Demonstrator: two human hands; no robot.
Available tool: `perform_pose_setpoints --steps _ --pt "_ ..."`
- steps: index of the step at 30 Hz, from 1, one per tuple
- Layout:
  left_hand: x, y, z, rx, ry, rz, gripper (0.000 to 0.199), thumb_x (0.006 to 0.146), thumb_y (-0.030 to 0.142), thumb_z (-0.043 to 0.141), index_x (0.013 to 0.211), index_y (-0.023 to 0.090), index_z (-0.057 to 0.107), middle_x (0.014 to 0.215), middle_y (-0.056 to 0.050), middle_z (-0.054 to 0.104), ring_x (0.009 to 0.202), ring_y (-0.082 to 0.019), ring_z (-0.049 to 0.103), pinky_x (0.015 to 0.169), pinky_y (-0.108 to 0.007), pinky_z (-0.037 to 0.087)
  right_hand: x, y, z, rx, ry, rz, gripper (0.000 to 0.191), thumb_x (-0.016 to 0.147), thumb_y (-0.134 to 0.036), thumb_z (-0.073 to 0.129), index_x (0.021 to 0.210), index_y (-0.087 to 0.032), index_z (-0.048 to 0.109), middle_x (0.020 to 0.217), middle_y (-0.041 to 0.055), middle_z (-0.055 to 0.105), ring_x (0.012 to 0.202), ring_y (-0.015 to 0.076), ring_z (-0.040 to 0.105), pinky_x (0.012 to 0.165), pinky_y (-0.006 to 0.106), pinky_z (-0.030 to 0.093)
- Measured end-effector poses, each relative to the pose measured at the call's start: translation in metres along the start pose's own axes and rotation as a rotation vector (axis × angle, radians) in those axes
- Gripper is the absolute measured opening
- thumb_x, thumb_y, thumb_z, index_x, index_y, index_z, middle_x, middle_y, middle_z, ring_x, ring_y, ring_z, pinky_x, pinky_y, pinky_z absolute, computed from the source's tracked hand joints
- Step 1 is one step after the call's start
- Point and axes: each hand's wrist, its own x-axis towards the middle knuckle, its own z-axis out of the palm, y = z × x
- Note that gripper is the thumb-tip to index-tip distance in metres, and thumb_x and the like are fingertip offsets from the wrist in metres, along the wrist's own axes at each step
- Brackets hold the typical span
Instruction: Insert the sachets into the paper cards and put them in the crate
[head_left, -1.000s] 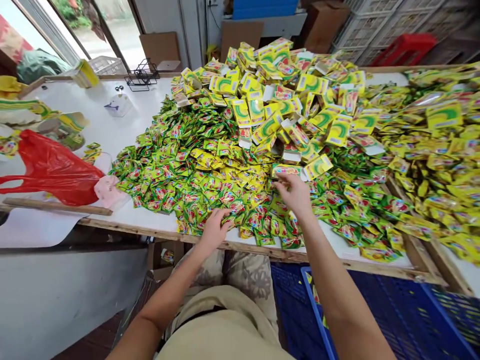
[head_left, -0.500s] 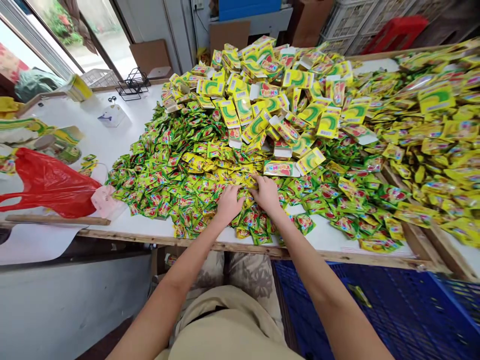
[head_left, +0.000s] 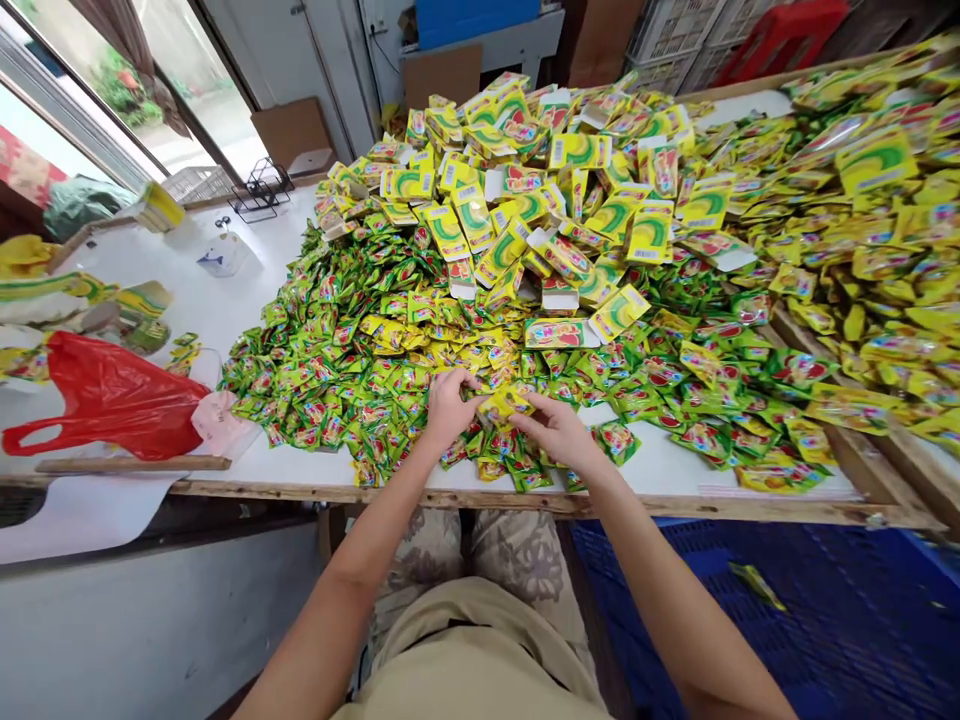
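Note:
Between my two hands is a small yellow packet (head_left: pixel 504 403), raised a little above the heap. My left hand (head_left: pixel 452 408) pinches its left side, thumb toward the packet. On the other side, my right hand (head_left: pixel 559 430) grips it between thumb and fingers. Whether more than one packet is in the grip I cannot tell. Around and under the hands spreads a heap of small green packets (head_left: pixel 307 385) with red fruit prints, with yellow ones mixed in. Behind them lie many yellow-green printed boxes (head_left: pixel 472 217), some with their flaps open.
A red plastic bag (head_left: pixel 124 400) lies at the left of the white table (head_left: pixel 289 215). Past a wooden divider (head_left: pixel 847 440), yellow packets (head_left: pixel 900 340) pile up at the right. A black wire rack (head_left: pixel 261 190) stands at the back left. Blue crates (head_left: pixel 675 610) sit below the table edge.
My hands have come up from the heap and drawn slightly nearer, with a yellow packet now held between them. The view has shifted slightly.

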Motion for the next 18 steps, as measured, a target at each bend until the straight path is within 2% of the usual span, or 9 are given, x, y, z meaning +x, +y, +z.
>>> perform_pose_setpoints --steps 2,4,6,11,14,18 --pt "-0.001 0.005 -0.005 -0.213 0.068 -0.069 0.016 0.073 0.024 0.074 0.077 0.019 0.06 0.082 -0.001 0.064 0.081 -0.017 0.057 0.079 -0.029 0.045 0.005 -0.005 0.01 0.109 -0.002 0.006 0.035 0.076 -0.055 0.068 0.083 -0.021 0.066 0.077 0.002 0.064 0.07 0.0205 0.056 0.063 0.03 0.046" --pt "-0.002 0.009 -0.01 -0.49 0.127 -0.187 0.023 0.066 0.03 0.079 0.078 0.018 0.064 0.079 0.0 0.064 0.073 -0.014 0.056 0.071 -0.026 0.045 0.012 -0.006 0.018 0.156 0.075 0.027 0.038 0.07 -0.058 0.072 0.074 -0.021 0.062 0.064 -0.0003 0.056 0.059 0.018 0.05 0.055 0.029 0.041" --pt "-0.004 0.01 -0.013 -0.655 0.146 -0.284 0.028 0.063 0.035 0.08 0.079 0.016 0.068 0.073 0.001 0.064 0.066 -0.012 0.055 0.066 -0.025 0.044 0.017 -0.004 0.024 0.187 0.14 0.04 0.042 0.068 -0.061 0.072 0.072 -0.022 0.059 0.057 -0.0023 0.049 0.052 0.016 0.044 0.05 0.028 0.036" --pt "-0.01 0.006 -0.016 -0.762 0.17 -0.374 0.038 0.068 0.049 0.072 0.085 0.015 0.071 0.073 -0.001 0.066 0.062 -0.011 0.056 0.059 -0.024 0.046 0.012 -0.005 0.028 0.232 0.194 0.034 0.043 0.068 -0.063 0.07 0.074 -0.023 0.055 0.063 -0.0016 0.05 0.054 0.0156 0.043 0.051 0.028 0.037" --pt "-0.016 0.004 -0.013 -0.772 0.185 -0.397 0.034 0.067 0.047 0.074 0.078 0.015 0.072 0.072 -0.001 0.067 0.063 -0.011 0.057 0.058 -0.023 0.047 0.006 -0.011 0.03 0.254 0.154 0.033 0.042 0.069 -0.062 0.07 0.075 -0.023 0.058 0.066 -0.0011 0.052 0.057 0.0154 0.044 0.052 0.028 0.038" --pt "-0.024 0.004 -0.009 -0.77 0.153 -0.39 0.027 0.065 0.041 0.076 0.074 0.015 0.074 0.07 -0.001 0.069 0.061 -0.012 0.058 0.057 -0.024 0.048 0.007 -0.015 0.035 0.288 0.137 0.058 0.044 0.066 -0.062 0.074 0.072 -0.023 0.054 0.057 -0.0044 0.044 0.052 0.0139 0.039 0.048 0.027 0.035"
